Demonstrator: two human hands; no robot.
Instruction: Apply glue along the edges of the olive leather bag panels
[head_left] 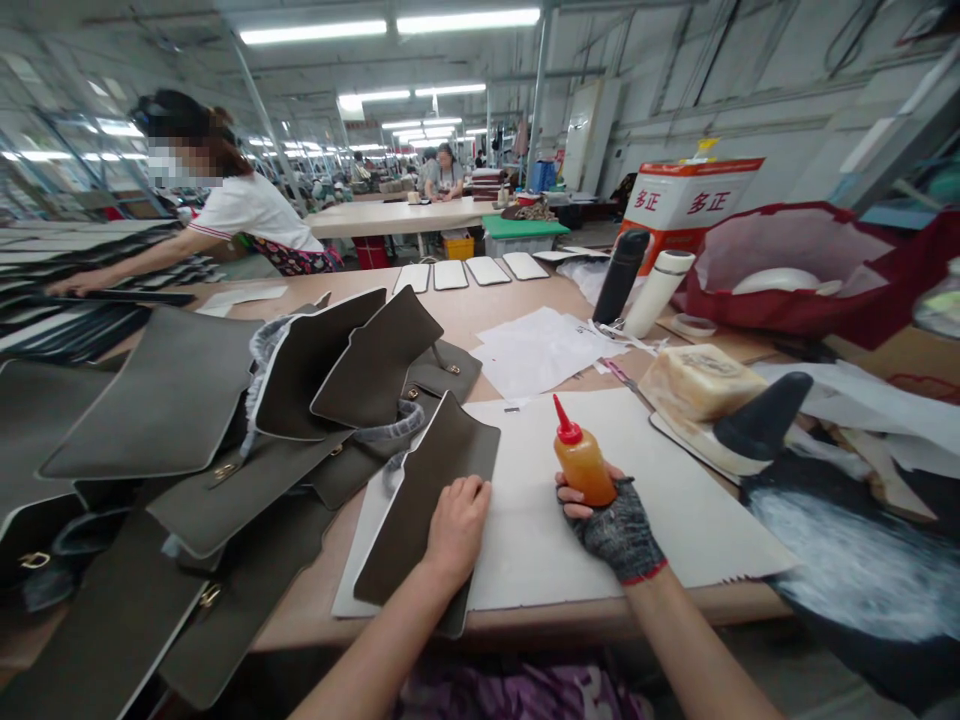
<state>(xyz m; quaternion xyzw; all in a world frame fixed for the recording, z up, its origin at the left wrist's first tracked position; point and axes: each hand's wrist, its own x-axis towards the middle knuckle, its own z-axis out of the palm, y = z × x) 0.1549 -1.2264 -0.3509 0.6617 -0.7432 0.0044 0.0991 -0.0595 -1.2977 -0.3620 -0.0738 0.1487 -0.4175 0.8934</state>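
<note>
My left hand is closed at the right edge of a dark olive-brown leather bag piece, its fingers curled over the surface; the thumb side is partly hidden. That piece has pale edges and rests on a white board at the table's front. In a grey fingerless glove with a red cuff, my right hand grips a squeeze bottle of amber liquid. The bottle's red pointed nozzle tilts up and left, above the board and apart from the leather.
More dark bag pieces with gold clasps and wrapped handles pile up on the left. White papers, a black flask, a white flask, and a yellowish block lie beyond and right. A co-worker reaches leftward at the far left.
</note>
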